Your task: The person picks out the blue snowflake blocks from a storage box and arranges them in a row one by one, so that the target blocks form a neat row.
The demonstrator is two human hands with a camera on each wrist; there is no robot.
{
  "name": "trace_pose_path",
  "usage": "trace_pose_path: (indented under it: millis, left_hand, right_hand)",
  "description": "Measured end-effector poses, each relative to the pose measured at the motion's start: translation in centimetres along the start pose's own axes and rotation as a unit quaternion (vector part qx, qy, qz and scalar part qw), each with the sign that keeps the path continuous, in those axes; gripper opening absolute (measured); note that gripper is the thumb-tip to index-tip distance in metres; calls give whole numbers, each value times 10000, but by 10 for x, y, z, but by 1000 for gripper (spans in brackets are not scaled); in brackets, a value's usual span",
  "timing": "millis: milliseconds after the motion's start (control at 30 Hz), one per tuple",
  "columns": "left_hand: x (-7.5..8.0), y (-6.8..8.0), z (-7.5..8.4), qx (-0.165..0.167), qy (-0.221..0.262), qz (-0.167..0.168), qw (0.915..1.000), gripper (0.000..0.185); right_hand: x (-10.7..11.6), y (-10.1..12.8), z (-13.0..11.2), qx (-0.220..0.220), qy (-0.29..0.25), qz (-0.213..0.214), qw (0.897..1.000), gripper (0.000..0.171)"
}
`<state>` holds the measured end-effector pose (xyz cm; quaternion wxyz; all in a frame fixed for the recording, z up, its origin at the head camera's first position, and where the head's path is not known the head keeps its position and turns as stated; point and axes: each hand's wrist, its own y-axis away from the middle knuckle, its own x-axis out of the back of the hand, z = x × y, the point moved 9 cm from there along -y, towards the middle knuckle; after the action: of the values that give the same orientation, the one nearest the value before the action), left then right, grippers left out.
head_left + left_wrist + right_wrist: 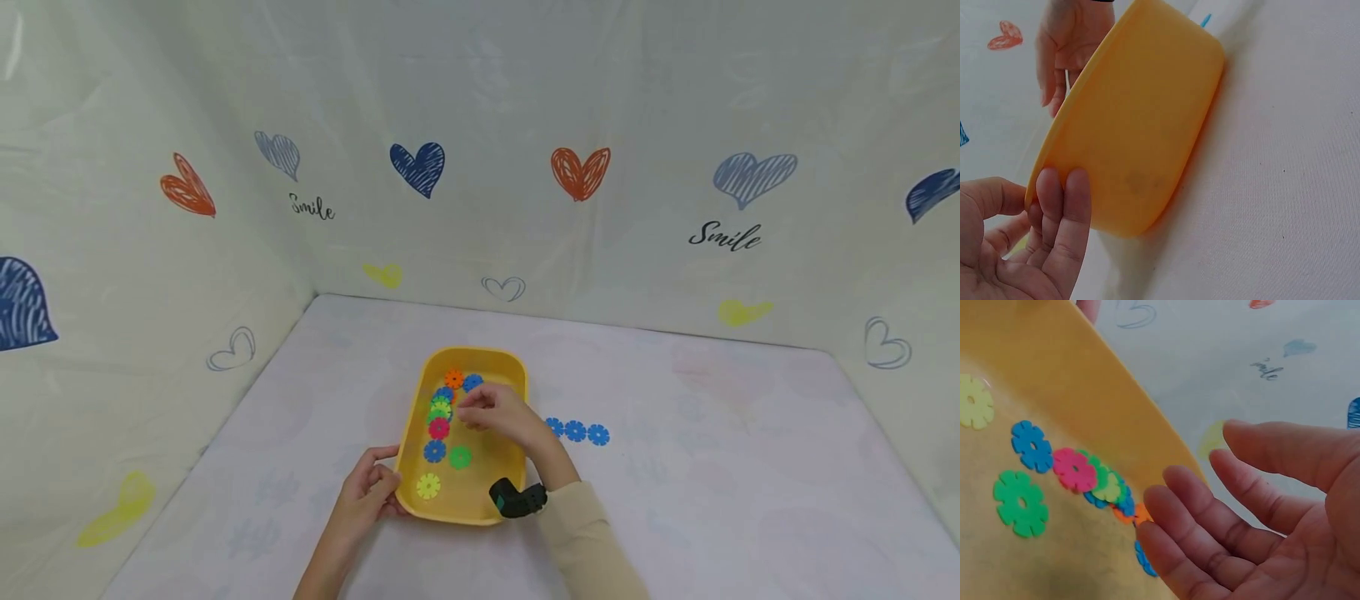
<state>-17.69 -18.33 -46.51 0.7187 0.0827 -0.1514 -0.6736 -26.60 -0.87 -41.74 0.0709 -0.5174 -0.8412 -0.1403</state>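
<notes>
A: Left hand (367, 492) first. Fingers lie along the tray (517, 375) at its near-left corner, thumb over the rim: a light pinch on the wall, seen clearly from the left wrist.

B: Agreed. Tray sits flat on the table (712, 500). Inside, along the tray's left side, a line of discs: yellow disc (428, 486) nearest the person, blue disc (434, 451), pink disc (438, 428), then an overlapping cluster up to the orange disc (453, 378). Green disc (460, 457) lies just right of the blue.

A: Right hand (495, 414)?

B: Over the tray's middle, beside the cluster. Fingers relaxed, loosely bent, palm bare in the right wrist view. It holds nothing.

A: Right of the tray, three blue discs (575, 431) in a row on the table.

B: My judgement: keep the left pinch firm so the tray doesn't slide, and take one disc by its edge, since the cluster overlaps and neighbours could lift along.
</notes>
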Motion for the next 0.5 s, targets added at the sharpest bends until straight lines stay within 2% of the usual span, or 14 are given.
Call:
trace_pose_path:
  millis: [133,367,500]
  left_hand:
    - [-1,0,0,20,40,-23,10000,36]
    - [-1,0,0,29,-11,-13,10000,36]
    - [-1,1,1,28,30,-30,10000,36]
  right_hand:
    - [-15,-9,2,-51,227,-433,9988,22]
    - [-35,-20,13,-388,820,-901,9918,18]
    - [-45,-25,17,-469,915,-1145,9881,19]
